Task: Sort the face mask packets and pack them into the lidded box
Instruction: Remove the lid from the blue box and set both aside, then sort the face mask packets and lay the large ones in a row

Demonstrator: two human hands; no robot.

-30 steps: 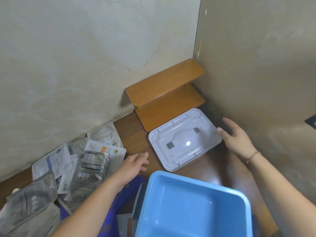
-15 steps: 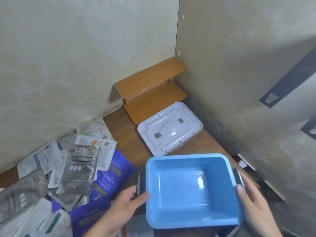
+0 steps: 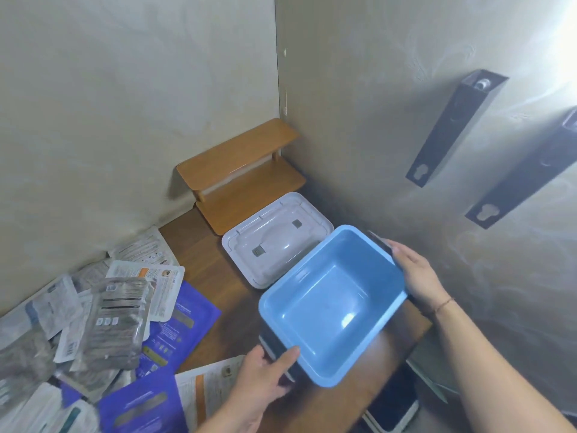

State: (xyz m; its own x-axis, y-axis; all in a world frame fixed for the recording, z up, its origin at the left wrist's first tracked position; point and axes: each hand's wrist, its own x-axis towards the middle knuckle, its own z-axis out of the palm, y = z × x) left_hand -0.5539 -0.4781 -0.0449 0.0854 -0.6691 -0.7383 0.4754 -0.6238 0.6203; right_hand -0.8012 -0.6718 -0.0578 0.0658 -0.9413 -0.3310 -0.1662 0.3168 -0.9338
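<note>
An empty blue box (image 3: 331,304) sits tilted over the wooden table, held at both ends. My left hand (image 3: 265,376) grips its near-left end at the dark latch, thumb over the rim. My right hand (image 3: 418,273) holds the far-right end at the other latch. The white lid (image 3: 274,235) lies upside down on the table just behind the box. A heap of face mask packets covers the left of the table: grey and silver ones (image 3: 115,320), white ones (image 3: 146,273) and purple ones (image 3: 181,323).
A small two-tier wooden shelf (image 3: 240,179) stands in the corner behind the lid. Walls close in at the back and the right, with two dark brackets (image 3: 452,129) on the right wall. The table edge (image 3: 415,339) runs under the box's right side.
Both hands left the lid, took the blue box by its ends, then swung it to the right and turned it at an angle. The view shifted right.
</note>
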